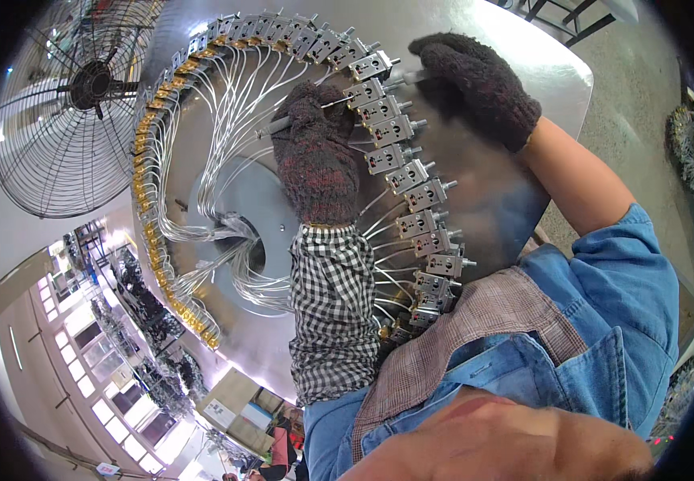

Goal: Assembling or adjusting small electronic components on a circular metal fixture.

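My left hand point(315, 152), in a dark knitted glove, is closed around a slim tool with a grey handle point(275, 127). The tool looks like a screwdriver; its thin shaft points at a small metal switch block point(363, 94). On that block's outer side, my right hand point(479, 88), gloved alike, curls its fingers at a grey cylindrical piece point(414, 77); its thumb is hidden. Similar blocks with threaded stems point(405, 176) stand along the rim of a large ring. Thin whitish wires point(223, 104) run from them to a central hole.
A grey disc point(271, 188) surrounds the central hole. Brass-coloured parts point(143, 152) line the ring's left side. The shiny metal tabletop point(559, 80) ends at the right. A large wire-caged fan point(94, 84) stands at the upper left. Another person point(281, 449) is at the bottom.
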{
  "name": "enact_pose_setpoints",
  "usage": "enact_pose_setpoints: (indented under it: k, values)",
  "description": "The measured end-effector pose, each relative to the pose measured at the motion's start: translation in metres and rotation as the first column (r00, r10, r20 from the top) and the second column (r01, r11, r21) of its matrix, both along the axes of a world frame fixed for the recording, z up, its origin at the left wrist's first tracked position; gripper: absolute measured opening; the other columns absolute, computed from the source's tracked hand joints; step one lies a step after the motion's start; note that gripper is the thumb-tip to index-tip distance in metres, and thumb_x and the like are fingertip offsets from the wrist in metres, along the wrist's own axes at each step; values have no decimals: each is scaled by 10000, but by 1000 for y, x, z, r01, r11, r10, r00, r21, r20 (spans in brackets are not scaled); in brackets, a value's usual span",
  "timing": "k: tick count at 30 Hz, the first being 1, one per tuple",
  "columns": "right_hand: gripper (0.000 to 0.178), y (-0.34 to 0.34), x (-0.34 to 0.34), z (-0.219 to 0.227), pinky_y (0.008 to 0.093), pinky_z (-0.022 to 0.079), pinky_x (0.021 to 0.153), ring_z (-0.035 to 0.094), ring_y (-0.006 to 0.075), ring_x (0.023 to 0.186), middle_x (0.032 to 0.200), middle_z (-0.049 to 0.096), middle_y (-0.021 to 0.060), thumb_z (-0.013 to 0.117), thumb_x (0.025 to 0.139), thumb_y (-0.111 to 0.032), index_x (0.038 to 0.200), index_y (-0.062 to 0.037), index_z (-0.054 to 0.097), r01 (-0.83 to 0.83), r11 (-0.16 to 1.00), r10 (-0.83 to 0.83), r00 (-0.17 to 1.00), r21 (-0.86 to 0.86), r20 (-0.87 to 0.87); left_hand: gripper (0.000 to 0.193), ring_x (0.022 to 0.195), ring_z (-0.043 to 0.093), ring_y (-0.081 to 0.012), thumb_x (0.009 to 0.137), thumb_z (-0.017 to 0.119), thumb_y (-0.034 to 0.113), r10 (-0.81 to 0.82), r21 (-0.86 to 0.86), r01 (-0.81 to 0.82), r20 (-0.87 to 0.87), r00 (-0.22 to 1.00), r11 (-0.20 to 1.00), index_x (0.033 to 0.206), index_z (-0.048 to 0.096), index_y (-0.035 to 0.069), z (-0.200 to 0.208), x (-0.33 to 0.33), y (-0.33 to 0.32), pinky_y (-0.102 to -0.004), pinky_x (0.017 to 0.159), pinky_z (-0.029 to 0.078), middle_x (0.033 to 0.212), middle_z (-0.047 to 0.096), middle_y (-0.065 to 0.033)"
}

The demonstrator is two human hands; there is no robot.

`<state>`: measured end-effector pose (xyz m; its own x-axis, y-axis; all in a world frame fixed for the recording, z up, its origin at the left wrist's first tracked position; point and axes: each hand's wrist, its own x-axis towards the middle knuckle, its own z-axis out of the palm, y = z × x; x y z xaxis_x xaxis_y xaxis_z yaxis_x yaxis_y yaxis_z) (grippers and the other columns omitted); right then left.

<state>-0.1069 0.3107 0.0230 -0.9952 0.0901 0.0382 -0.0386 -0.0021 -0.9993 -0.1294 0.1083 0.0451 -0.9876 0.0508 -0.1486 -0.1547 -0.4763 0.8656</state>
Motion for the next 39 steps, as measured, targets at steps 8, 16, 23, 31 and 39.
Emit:
enact_pose_setpoints:
  k: [8, 16, 23, 31, 39]
  values:
    - [305, 9, -6, -11, 268, 483, 538, 569, 131, 593, 837, 612, 78, 557, 840, -214, 1091, -40, 547, -62, 918, 116, 987, 392, -116, 239, 968, 552, -217, 872, 493, 113, -88, -74, 84, -49, 995, 994, 1088, 467, 14, -7, -4, -6, -322, 824, 487, 1057, 542, -118]
    - [281, -3, -5, 27, 274, 419, 406, 514, 125, 486, 655, 565, 65, 546, 832, -313, 902, -46, 598, 42, 996, -4, 903, -80, 430, 271, 998, 540, -204, 876, 457, 84, -168, -241, 128, -151, 974, 962, 1135, 444, 4, -8, -6, -7, -291, 851, 468, 1068, 541, -102]
    - [283, 4, -2, 21, 252, 387, 381, 484, 118, 459, 651, 555, 62, 545, 840, -315, 900, -44, 597, 67, 967, 78, 842, -247, 533, 199, 946, 543, -177, 914, 411, 116, -154, -177, 134, -100, 983, 975, 1072, 469, 8, -13, -4, -5, -272, 824, 478, 1021, 530, -94]
    - [398, 1, 3, 14, 236, 415, 404, 480, 109, 457, 739, 576, 71, 549, 847, -244, 1166, -13, 497, -12, 945, 106, 957, -325, 272, 208, 910, 561, -196, 892, 493, 168, -24, -8, 24, 14, 1000, 1000, 1041, 491, 23, 2, 0, 2, -301, 811, 490, 974, 556, -87]
    - [376, 3, 1, 16, 246, 445, 441, 536, 122, 540, 782, 600, 84, 566, 832, -240, 1131, -16, 527, -32, 965, 116, 942, -259, 316, 249, 903, 582, -239, 884, 516, 167, 22, 40, -21, -27, 999, 999, 1073, 497, 5, 6, 1, 4, -348, 774, 531, 967, 567, -115]
